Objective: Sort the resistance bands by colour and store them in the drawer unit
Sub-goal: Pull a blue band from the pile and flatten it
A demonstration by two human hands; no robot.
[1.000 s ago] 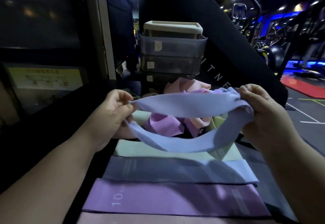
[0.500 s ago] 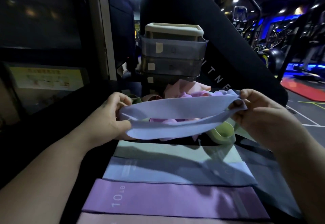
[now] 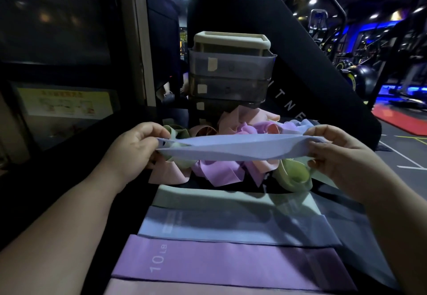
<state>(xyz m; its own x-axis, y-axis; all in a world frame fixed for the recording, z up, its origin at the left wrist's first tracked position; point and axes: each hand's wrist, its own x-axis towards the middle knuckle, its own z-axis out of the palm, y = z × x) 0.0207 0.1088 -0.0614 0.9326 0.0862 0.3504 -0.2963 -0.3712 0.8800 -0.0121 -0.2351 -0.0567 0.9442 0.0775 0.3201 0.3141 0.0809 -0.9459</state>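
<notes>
Blue band [image 3: 233,150] pulled flatter; left hand [image 3: 135,153], right hand [image 3: 344,158] fingers pinch its ends above sorted bands [image 3: 231,227]; dim gym [image 3: 381,47].

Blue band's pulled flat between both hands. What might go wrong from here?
1. The held blue band is taut between the left hand and right hand; a slipping end could snap into the loose pile behind.
2. In dim light, the flat blue band and the purple band beside it look close, so it may land on the wrong colour.

Both forearms [image 3: 69,220] and hands [image 3: 131,153] [image 3: 342,160] are bare.
</notes>
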